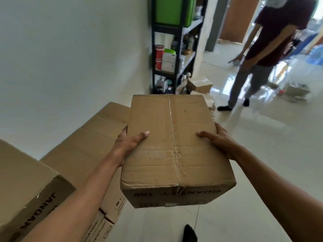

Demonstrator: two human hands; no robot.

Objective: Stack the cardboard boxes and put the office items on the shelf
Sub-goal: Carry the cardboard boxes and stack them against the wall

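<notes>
The carried box (174, 145) is matt brown corrugated cardboard, creased, with a scuffed strip of clear tape along its seam. At nine o'clock, larger boxes (83, 151) share that dull cardboard. The floor (262, 145) is glossy pale tile. At twelve o'clock, the shelf (178, 49) looks like black metal, bearing a shiny green plastic bin (173, 11).

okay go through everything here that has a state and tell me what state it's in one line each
Carried box: taped closed, held off the floor.
Left hand: grips its left side.
Right hand: grips its right side.
Wall boxes: closed, on the floor.
Shelf: upright, loaded.
Green bin: on the shelf.
Far box: closed.
</notes>
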